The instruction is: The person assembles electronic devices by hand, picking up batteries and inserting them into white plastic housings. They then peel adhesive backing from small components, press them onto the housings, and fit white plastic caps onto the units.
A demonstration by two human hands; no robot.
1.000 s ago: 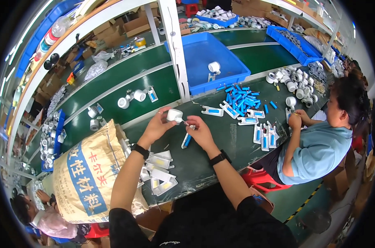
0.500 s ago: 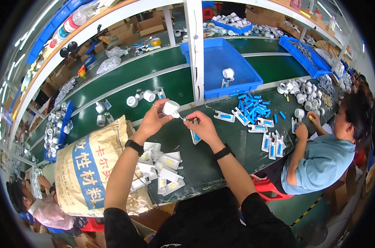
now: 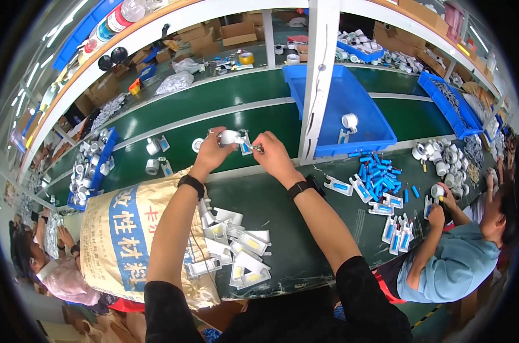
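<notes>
My left hand grips a round white plastic housing between thumb and fingers, over the edge of the green belt. Close beside it, my right hand is closed in a pinch on a small thing too tiny to make out. A white holder with a blue cell shows between the two hands; whether it hangs from them or lies on the belt I cannot tell. Below my left forearm, white plastic trays lie in a loose heap on the dark green bench.
A large printed sack stands left of my arm. Blue batteries and filled holders lie to the right. A white post rises before a blue bin. A co-worker sits at right, another person at left.
Both hands have moved forward, from above the bench to the edge of the belt, still close together. The holder below my right hand no longer shows there. The view has shifted.
</notes>
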